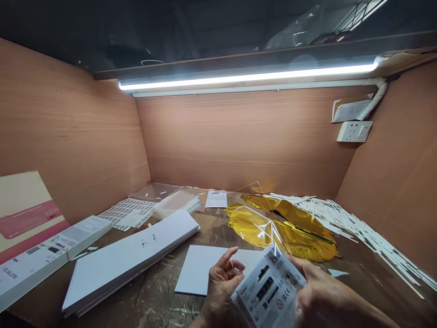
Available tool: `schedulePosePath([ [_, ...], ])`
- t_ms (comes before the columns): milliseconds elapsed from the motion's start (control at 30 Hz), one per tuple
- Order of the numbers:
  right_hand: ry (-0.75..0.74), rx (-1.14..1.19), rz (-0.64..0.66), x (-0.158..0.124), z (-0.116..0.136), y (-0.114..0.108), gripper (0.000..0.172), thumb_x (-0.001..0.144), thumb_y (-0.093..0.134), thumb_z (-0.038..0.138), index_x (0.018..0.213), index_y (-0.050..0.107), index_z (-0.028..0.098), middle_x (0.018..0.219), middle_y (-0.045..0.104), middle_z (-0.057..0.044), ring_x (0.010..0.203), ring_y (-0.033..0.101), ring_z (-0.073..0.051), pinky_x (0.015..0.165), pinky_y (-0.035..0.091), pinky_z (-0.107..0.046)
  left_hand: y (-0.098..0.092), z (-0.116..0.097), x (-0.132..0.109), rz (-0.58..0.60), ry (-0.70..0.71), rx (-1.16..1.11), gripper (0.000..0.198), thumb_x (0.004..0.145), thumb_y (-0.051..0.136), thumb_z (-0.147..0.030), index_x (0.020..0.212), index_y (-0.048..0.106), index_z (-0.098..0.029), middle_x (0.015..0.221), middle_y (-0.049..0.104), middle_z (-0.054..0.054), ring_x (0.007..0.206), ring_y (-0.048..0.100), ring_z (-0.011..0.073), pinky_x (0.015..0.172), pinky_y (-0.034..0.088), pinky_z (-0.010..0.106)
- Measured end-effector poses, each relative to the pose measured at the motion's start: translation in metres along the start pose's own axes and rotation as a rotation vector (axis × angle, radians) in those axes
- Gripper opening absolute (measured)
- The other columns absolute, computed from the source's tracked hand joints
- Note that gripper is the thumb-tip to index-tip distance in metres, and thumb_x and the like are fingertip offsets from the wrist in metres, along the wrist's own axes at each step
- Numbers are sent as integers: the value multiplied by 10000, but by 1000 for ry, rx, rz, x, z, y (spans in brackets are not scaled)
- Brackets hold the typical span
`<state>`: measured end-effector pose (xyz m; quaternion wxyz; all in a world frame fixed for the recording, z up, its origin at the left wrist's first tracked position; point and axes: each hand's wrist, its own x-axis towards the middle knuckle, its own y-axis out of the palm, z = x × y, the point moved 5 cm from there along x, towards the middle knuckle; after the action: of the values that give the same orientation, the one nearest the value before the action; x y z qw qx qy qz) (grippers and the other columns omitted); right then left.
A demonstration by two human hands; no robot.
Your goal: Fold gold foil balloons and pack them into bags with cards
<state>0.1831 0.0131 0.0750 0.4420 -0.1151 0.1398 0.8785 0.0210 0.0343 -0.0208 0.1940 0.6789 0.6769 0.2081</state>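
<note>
A printed white card in a clear plastic bag (269, 296) is tilted up at the front of the bench. It shows a hang hole, a barcode and small symbols. My right hand (316, 291) grips its right side, thumb along the edge. My left hand (223, 287) is at its left edge with the fingers curled and partly raised; how firmly it holds is partly hidden. The bag's clear upper part stretches above the card. Behind lies a flat gold foil balloon (262, 228). A white sheet (194, 269) lies under my left hand.
Left are a stack of long white cards (133, 255) and a foil balloons box (48, 259). Label sheets (128, 212), clear bags (177, 202) and a printed card (216, 199) lie farther back. Many white sticks (368, 232) spread along the right wall. A lamp tube (252, 75) hangs above.
</note>
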Motion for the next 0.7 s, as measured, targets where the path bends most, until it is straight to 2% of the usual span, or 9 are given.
schedulePosePath([
  [100, -24, 112, 18, 1, -4, 5, 749, 390, 511, 56, 1122, 490, 213, 796, 668, -23, 713, 611, -234, 631, 477, -304, -1, 8, 1, -51, -40, -34, 243, 599, 709, -231, 808, 634, -134, 610, 581, -3, 499, 537, 101, 483, 406, 210],
  [200, -81, 233, 27, 4, -8, 9, 764, 376, 498, 45, 1120, 484, 216, 805, 667, -20, 739, 608, -236, 670, 474, -319, -1, 3, -1, -89, -29, -28, 193, 627, 690, -291, 716, 636, -128, 546, 589, 9, 496, 546, 128, 489, 414, 235],
  [300, -144, 289, 13, 7, -11, 9, 742, 384, 499, 63, 1111, 485, 211, 824, 665, -25, 757, 602, -248, 636, 472, -315, 0, -18, -5, -148, 88, 54, 172, 604, 705, -279, 675, 650, -133, 573, 611, 13, 510, 539, 118, 497, 419, 221],
  [433, -201, 249, -62, 13, -16, 2, 661, 401, 540, 99, 1055, 518, 198, 821, 667, -33, 766, 594, -258, 624, 465, -318, 3, -45, -9, -281, 240, 179, 213, 560, 720, -326, 644, 670, -136, 526, 591, -2, 437, 490, 100, 425, 407, 205],
  [567, -238, 203, -97, 20, -18, -4, 583, 422, 573, 114, 1000, 553, 189, 832, 663, -34, 778, 589, -247, 628, 460, -302, 4, -57, -12, -359, 378, 188, 194, 569, 713, -337, 646, 675, -163, 531, 593, -9, 447, 495, 102, 415, 414, 196],
  [700, -281, 196, -103, 22, -10, -2, 550, 434, 579, 107, 979, 575, 181, 808, 662, -27, 762, 589, -240, 664, 462, -319, 3, -61, -17, -379, 500, 192, 130, 612, 694, -306, 680, 686, -196, 612, 632, 0, 515, 540, 116, 466, 455, 197],
])
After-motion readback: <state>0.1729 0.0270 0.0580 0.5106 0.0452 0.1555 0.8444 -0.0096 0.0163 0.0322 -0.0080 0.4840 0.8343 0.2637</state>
